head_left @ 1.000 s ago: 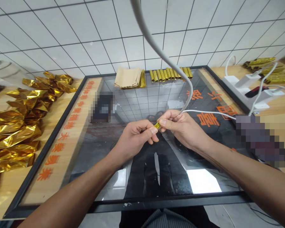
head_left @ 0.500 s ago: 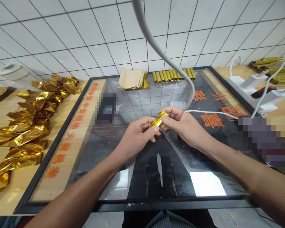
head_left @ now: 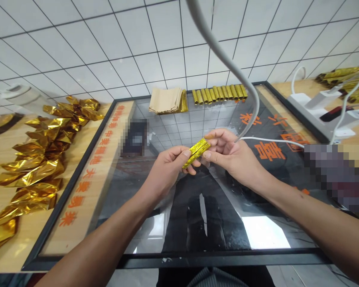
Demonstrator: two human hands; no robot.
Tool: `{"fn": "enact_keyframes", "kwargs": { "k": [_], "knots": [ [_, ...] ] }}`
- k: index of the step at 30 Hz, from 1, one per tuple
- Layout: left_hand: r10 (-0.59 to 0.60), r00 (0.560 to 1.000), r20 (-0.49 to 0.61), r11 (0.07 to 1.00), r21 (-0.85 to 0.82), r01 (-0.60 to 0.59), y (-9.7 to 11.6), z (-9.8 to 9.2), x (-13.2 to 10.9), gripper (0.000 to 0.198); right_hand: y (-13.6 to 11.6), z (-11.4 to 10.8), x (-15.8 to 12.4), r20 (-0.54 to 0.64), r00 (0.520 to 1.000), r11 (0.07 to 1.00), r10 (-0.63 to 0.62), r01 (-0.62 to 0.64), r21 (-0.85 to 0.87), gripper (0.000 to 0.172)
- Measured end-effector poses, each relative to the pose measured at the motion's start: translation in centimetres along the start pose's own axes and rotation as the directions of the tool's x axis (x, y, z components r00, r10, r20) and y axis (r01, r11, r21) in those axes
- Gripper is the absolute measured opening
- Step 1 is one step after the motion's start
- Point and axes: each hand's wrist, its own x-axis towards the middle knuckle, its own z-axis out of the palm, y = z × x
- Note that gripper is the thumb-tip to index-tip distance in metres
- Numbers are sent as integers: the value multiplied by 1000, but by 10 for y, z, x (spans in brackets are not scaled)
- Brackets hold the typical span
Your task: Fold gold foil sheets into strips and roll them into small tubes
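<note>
1. Above the middle of the glass-covered tabletop [head_left: 179,223], in the head view, both hands meet around one small gold foil packet [head_left: 196,152]. It is held in the air, a little tilted, with its right end higher.
2. The left hand [head_left: 167,167] has its grip clamped on the lower left end of the packet, with the thumb on top and the fingers under it.
3. The right hand [head_left: 230,155] has its grip clamped on the upper right end, with the thumb below and the index finger above.
4. A thick grey cable [head_left: 227,56] comes down from the top edge and curves behind the right hand. A thin white cable [head_left: 269,140] runs from that hand to the right.
5. At the far edge of the glass, a row of rolled gold packets [head_left: 219,92] lies side by side. Just beside it, to the left, lies a stack of brown paper pouches [head_left: 166,99].
6. On the wooden part at the left, a heap of crumpled gold foil bags [head_left: 44,151] is spread, well apart from the hands.
7. At the far right, a white power strip [head_left: 317,105] with plugs in it lies on the wood.
</note>
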Motion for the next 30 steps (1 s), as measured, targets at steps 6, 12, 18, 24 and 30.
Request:
{"fn": "enact_keyframes", "kwargs": {
  "k": [6, 12, 18, 24, 30],
  "knots": [
    [-15, 999, -28, 1000, 4, 15, 2, 0, -1, 29, 0, -1, 0, -20, 997, 995, -78, 76, -65, 35],
    [-4, 999, -40, 1000, 28, 5, 4, 1, -1, 28, 1, -3, -1, -10, 1000, 995, -13, 12, -100, 34],
    [-15, 999, -37, 1000, 4, 15, 3, 1, -1, 28, -1, -2, 0, 4, 1000, 994, 5, -5, -105, 35],
    [-22, 999, -50, 999, -50, 19, 4, -1, 0, 31, -2, -5, 1, -18, 999, 996, 42, -43, -79, 38],
    [10, 993, -117, 997, -70, -19, 5, -5, 0, 37, 0, -9, 3, -86, 996, 997, 37, -43, -69, 40]
  ]
}}
